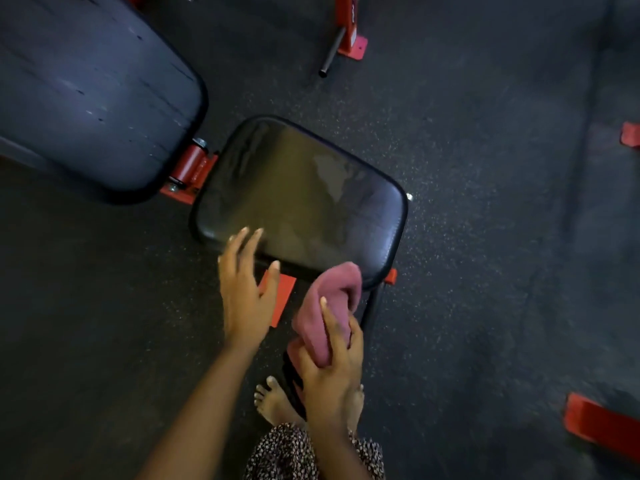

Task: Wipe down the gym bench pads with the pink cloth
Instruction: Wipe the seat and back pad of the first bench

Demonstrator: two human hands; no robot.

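Back pad (86, 91): far left of my view, a big dark pad with rounded corners. Its surface is scuffed with small pale and dark marks.
Red hinge (194, 168): sits between the back pad and the seat pad, with a silver bolt head at its top.
Seat pad (298, 195): centre of view, black and glossy, turned at an angle to me. I see a paler smeared patch toward its far right side and stitching along the right edge.
Left hand (246, 292): released, with the fingers straight and spread, holding nothing. The fingertips reach the near left edge of the seat pad, but I cannot tell whether they touch it.
Red frame plate (282, 296): shows below the seat pad's near edge, between my two hands.
Pink cloth (325, 306): bunched up, its top fold lying over the near edge of the seat pad close to the right corner. The rest hangs down into the right hand.
Right hand (332, 368): grasping the pink cloth, with the thumb laid up along the fabric and the fingers wrapped round the bunch.
Bare foot (273, 400): on the floor under the hands, with a speckled garment (287, 452) at the bottom edge.
Red post (349, 29): top centre, with a steel peg (332, 51) slanting off it. There is lettering on the post, too blurred for me to read.
Floor (485, 237): dark speckled rubber.
Red frame feet (599, 424): at the right edge — one low, and a smaller one higher up.
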